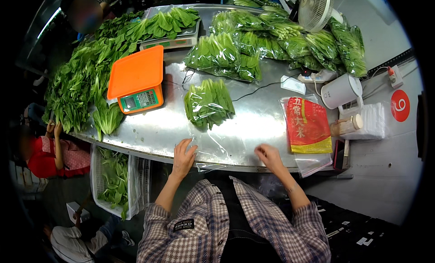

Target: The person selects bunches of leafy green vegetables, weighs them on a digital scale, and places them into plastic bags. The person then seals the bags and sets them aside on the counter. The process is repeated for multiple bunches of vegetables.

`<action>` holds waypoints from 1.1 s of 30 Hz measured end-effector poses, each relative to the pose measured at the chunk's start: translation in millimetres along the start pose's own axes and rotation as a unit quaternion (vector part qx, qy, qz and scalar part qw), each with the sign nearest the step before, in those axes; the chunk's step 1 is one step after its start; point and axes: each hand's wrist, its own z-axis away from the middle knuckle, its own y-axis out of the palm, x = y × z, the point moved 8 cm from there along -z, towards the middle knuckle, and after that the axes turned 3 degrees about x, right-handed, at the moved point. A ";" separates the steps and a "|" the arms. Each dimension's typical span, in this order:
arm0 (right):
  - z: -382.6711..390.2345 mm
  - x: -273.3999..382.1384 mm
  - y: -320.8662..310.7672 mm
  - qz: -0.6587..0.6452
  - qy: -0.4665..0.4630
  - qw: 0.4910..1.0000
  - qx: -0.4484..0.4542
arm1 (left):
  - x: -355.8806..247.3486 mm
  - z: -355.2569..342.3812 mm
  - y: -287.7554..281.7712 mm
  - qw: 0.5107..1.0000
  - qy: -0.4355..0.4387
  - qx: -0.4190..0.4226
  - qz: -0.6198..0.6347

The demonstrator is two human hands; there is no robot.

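Observation:
A clear plastic bag (213, 150) lies on the metal table, its far part filled with green leafy vegetables (209, 104) and its near part flat and loose toward the table's front edge. My left hand (182, 158) rests at the left side of the bag's near end, fingers stretched and slightly apart. To the right of the bag, my right hand (270, 157) is held over the table's front edge with its fingers curled in. Whatever those curled fingers may hold is hidden.
An orange scale (137, 77) stands left of the bag, beside heaped loose greens (74, 88). Several bagged greens (217, 52) are stacked behind. At right are a red and yellow bag (308, 124), a white kettle (342, 91) and a fan (315, 10). Other people work at left.

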 end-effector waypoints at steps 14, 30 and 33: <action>-74.2 59.0 6.7 0.073 -0.371 0.912 -0.161 | 6.1 -28.6 -14.1 0.967 -0.028 -0.188 0.167; -44.4 -15.2 45.8 -0.443 -0.025 0.894 0.058 | 29.1 47.8 57.5 0.703 -0.380 -0.234 0.553; -64.0 12.8 24.9 -0.333 -0.051 0.941 0.024 | 31.5 47.9 57.9 0.719 -0.371 -0.205 0.550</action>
